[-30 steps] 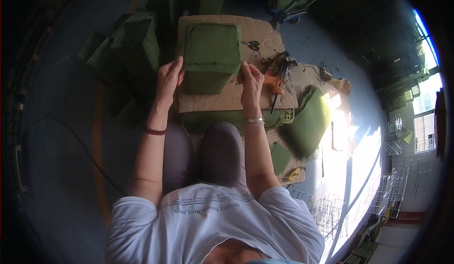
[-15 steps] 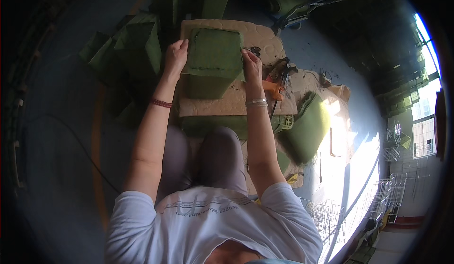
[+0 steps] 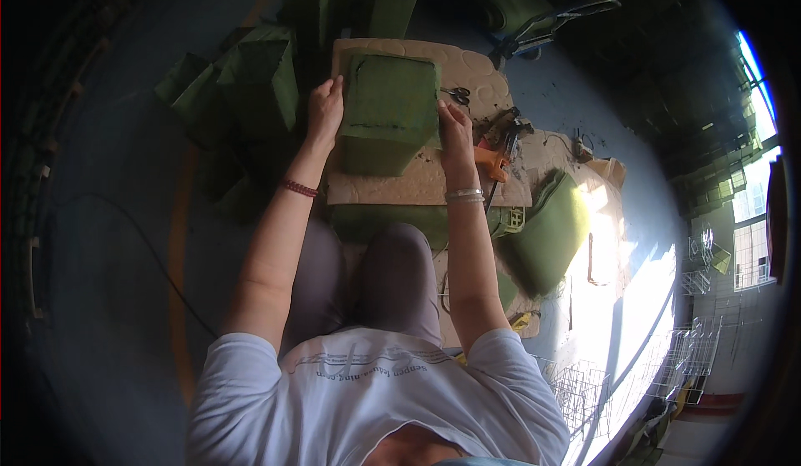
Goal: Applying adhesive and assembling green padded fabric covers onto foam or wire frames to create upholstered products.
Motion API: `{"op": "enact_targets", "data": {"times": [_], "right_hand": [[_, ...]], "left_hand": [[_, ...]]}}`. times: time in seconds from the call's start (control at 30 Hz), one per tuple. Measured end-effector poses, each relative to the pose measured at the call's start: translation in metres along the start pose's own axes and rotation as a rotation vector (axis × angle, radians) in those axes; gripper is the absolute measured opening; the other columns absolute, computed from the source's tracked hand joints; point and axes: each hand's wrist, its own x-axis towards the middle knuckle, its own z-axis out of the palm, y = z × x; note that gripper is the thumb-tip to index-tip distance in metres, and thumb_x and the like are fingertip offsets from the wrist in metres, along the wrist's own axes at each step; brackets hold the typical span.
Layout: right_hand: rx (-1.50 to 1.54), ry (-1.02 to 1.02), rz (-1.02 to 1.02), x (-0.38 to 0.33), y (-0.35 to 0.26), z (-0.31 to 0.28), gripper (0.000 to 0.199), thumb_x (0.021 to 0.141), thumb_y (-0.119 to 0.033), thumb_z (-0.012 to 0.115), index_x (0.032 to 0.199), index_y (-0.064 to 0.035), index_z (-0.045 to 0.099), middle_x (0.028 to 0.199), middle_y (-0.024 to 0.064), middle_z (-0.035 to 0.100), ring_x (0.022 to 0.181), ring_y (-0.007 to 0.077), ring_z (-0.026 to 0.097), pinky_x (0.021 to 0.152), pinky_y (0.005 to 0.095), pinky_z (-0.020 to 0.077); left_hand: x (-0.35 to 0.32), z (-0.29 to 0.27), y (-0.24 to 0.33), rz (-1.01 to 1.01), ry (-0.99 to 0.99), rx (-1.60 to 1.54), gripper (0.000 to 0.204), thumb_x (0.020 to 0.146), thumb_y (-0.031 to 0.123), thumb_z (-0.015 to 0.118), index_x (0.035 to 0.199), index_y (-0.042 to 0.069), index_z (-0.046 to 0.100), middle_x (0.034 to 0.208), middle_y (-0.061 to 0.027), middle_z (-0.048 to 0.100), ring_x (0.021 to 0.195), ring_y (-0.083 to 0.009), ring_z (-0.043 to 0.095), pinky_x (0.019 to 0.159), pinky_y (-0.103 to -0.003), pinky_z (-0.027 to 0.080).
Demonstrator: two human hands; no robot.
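Observation:
A green box-shaped piece (image 3: 388, 90) with dark seam lines stands on a cardboard-covered work surface (image 3: 367, 191) in front of me. My left hand (image 3: 325, 111) is at its left side, fingers bent and pinched at the upper edge. On the opposite side my right hand (image 3: 455, 130) grips the right edge between thumb and fingers. Dark-handled scissors (image 3: 458, 95) lie just beyond my right hand. Beside that hand rests an orange tool (image 3: 492, 162) that looks like a glue gun, among dark scraps.
Several open green boxes (image 3: 259, 70) stand on the floor at the far left. A green curved panel (image 3: 546, 236) leans at the right of the work surface. Wire racks (image 3: 580, 387) stand in sunlight at the lower right. A dark cable (image 3: 142, 232) crosses the floor at left.
The whole view has shifted slightly, moving everything a little to the right. Both hands stay at the box's sides; the right hand sits slightly lower along its edge.

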Motion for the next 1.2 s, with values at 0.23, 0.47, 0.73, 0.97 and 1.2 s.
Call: {"op": "enact_targets", "data": {"times": [0.23,0.47,0.73,0.97,1.2], "right_hand": [[0.047,0.032,0.021,0.003,0.002,-0.001,0.022,0.094,-0.023,0.056,0.091,-0.0024,0.064,0.081,-0.0039,0.061,0.073,0.0047,0.052,0.069,0.0206,0.0412],[0.042,-0.016,0.051,-0.01,-0.001,-0.017,0.023,0.094,-0.023,0.057,0.1,-0.0014,0.063,0.091,0.0003,0.064,0.083,0.0079,0.057,0.073,0.0223,0.0449],[0.013,0.073,-0.076,-0.013,0.023,-0.011,0.024,0.094,-0.03,0.056,0.091,-0.0072,0.063,0.083,-0.0025,0.061,0.074,0.0057,0.055,0.068,0.0227,0.0444],[0.005,0.037,-0.078,-0.04,0.011,-0.013,0.028,0.093,-0.031,0.058,0.076,-0.0087,0.058,0.07,-0.0039,0.054,0.065,0.0057,0.048,0.061,0.0223,0.0394],[0.0,-0.01,-0.221,-0.041,0.02,-0.01,0.031,0.092,-0.03,0.062,0.071,-0.007,0.056,0.064,-0.0045,0.052,0.057,0.0048,0.042,0.055,0.0214,0.0332]], "left_hand": [[-0.002,0.003,0.004,-0.039,-0.044,-0.047,0.04,0.096,0.031,0.048,0.079,-0.004,0.057,0.063,-0.0078,0.05,0.062,-0.013,0.043,0.06,-0.031,0.037],[-0.016,-0.001,0.026,-0.031,0.02,-0.009,0.049,0.097,0.039,0.046,0.079,-0.005,0.056,0.062,-0.011,0.048,0.062,-0.0157,0.043,0.062,-0.034,0.038],[-0.014,0.0,0.001,0.183,0.05,0.218,0.054,0.098,0.044,0.042,0.073,-0.002,0.051,0.058,-0.0103,0.043,0.054,-0.0184,0.046,0.054,-0.036,0.039],[-0.046,-0.016,0.054,-0.174,-0.097,-0.033,0.042,0.095,0.047,0.05,0.079,0.008,0.054,0.069,0.0051,0.046,0.059,-0.0037,0.047,0.047,-0.019,0.042],[-0.044,-0.016,0.027,-0.049,-0.151,-0.138,0.039,0.094,0.043,0.054,0.082,0.006,0.056,0.067,0.0048,0.047,0.057,-0.0035,0.047,0.046,-0.021,0.036]]}}
